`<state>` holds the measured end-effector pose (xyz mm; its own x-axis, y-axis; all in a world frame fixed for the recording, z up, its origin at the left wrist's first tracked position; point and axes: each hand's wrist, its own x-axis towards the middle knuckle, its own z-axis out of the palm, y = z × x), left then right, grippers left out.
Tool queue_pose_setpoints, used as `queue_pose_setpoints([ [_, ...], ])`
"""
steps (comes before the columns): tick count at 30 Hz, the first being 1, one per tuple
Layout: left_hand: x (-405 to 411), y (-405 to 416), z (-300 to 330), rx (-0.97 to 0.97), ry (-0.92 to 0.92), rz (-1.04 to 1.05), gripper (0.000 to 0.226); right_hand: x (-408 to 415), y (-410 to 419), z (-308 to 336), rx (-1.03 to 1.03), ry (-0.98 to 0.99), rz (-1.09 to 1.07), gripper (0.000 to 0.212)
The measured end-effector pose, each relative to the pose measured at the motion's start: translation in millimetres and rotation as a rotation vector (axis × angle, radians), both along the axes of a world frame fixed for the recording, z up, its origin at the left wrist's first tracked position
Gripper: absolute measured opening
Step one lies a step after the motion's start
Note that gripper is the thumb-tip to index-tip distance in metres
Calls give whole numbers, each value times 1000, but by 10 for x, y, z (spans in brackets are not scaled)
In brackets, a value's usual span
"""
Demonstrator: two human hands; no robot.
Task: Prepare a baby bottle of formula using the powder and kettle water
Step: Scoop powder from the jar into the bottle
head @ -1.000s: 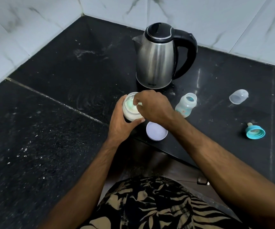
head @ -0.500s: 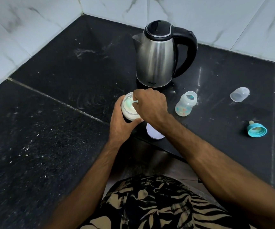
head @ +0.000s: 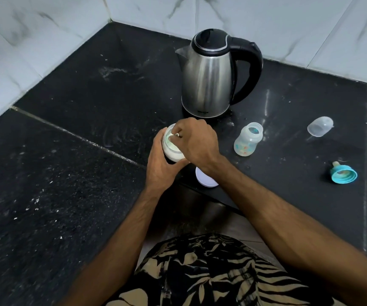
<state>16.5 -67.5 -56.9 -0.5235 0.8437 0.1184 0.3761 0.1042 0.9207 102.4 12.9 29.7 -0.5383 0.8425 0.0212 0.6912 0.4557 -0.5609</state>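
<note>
My left hand [head: 160, 164] grips a small clear jar of white powder [head: 170, 149] near the counter's front edge. My right hand [head: 196, 141] is over the jar's open mouth, fingers curled on a small white scoop handle [head: 177, 135] dipped into the powder. The open baby bottle [head: 247, 139] stands uncapped to the right. A steel kettle [head: 209, 74] with a black handle stands behind the jar, lid closed.
The jar's white lid [head: 204, 180] lies under my right wrist at the counter edge. A clear bottle cap [head: 319, 126] lies on its side at the right, and a teal ring with the teat [head: 342, 173] lies nearer me. White tiled walls enclose the black counter [head: 72, 151].
My right hand has pushed its fingers further down into the jar mouth. The left hand keeps its hold on the jar. The other things have not moved on the counter.
</note>
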Motion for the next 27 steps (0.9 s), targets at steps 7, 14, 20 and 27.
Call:
queue_pose_setpoints([
  [7, -40, 1, 28, 24, -17, 9, 94, 156, 165, 22, -92, 199, -84, 4],
  [14, -73, 29, 31, -5, -19, 5, 93, 259, 248, -1, -96, 264, -79, 5],
  [20, -82, 45, 33, -11, -20, 3, 92, 288, 267, -15, -109, 273, -67, 6],
  [27, -69, 39, 29, -16, -25, 12, 91, 255, 233, -45, -96, 238, -38, 5],
])
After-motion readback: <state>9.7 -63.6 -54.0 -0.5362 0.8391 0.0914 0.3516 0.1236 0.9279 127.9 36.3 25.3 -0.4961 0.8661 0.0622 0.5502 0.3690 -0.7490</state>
